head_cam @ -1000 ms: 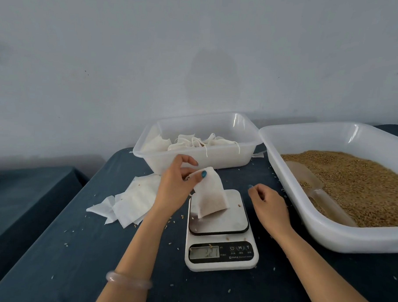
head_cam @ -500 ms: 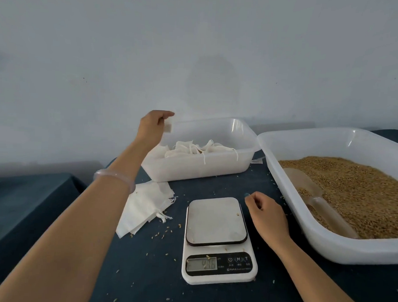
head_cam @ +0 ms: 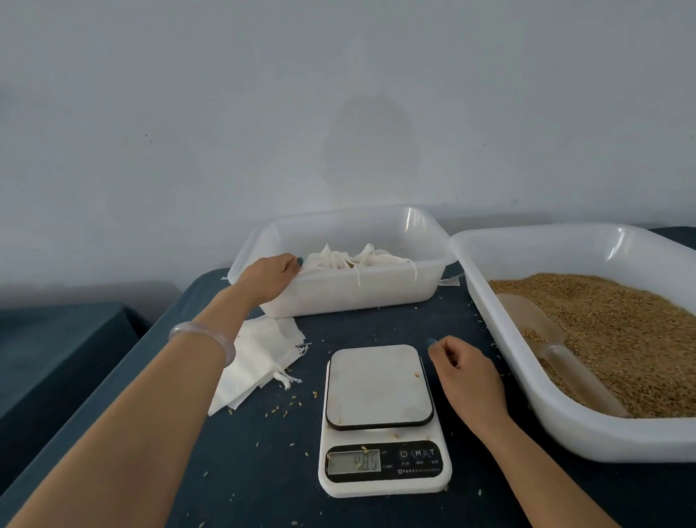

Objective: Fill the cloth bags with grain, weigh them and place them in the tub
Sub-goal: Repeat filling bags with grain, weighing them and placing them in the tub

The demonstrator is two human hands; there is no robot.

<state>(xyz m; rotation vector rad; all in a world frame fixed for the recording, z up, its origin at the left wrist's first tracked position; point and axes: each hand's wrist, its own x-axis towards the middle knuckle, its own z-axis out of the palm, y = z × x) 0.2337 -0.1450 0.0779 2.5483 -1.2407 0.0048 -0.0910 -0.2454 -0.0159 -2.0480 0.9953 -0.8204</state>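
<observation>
the left hand [head_cam: 272,278] lay over the near left corner of the translucent plastic tub [head_cam: 337,299], fingers curled past the rim, and whether they gripped anything could not be told. lumpy white cloth bags [head_cam: 350,262] with loose drawstrings sat heaped inside the tub. the right hand [head_cam: 467,374] rested loosely curled, holding nothing, on the dark blue fabric surface [head_cam: 249,479] just beside the white scale [head_cam: 379,421] with its smooth rounded-square plate. flat empty bags [head_cam: 254,359] lay fanned left of the scale — a clear scoop [head_cam: 546,340] sat in golden grain [head_cam: 634,336] in the big white tray [head_cam: 570,433].
</observation>
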